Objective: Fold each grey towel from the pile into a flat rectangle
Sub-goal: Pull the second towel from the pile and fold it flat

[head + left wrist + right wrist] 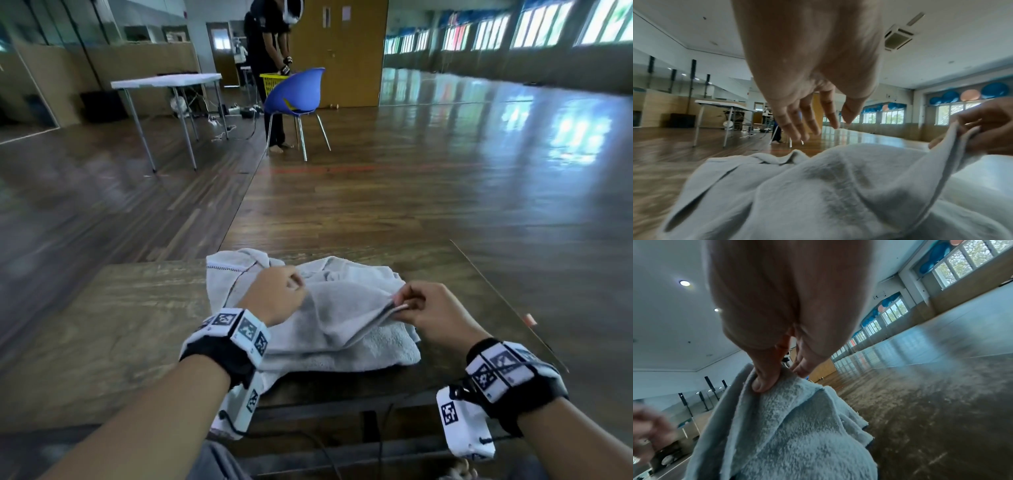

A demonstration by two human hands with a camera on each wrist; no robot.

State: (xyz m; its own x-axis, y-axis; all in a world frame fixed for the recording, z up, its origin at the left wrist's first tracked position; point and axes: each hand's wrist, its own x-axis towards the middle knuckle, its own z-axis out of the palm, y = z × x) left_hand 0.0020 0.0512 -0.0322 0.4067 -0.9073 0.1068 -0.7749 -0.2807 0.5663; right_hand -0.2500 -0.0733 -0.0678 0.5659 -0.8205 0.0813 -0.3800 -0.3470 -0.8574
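Grey towel (342, 318) lies crumpled in layers on the wooden table (120, 325); its near edge hangs over the table's front. My right hand (404, 303) pinches a lifted edge of the towel (787, 434) between thumb and fingers (764, 382), raising it off the layers below. My left hand (284, 291) hovers over the towel's middle-left. In the left wrist view its fingers (809, 128) hang relaxed above the towel (838, 194) and hold nothing. The right hand (986, 126) shows there too, gripping the raised edge.
The table's right edge (496, 291) runs diagonally close to my right hand, with a small pink object (529, 320) near it. Across the wooden floor stand a blue chair (298, 92), a white folding table (168, 80), a yellow basket (272, 80) and a person (267, 44).
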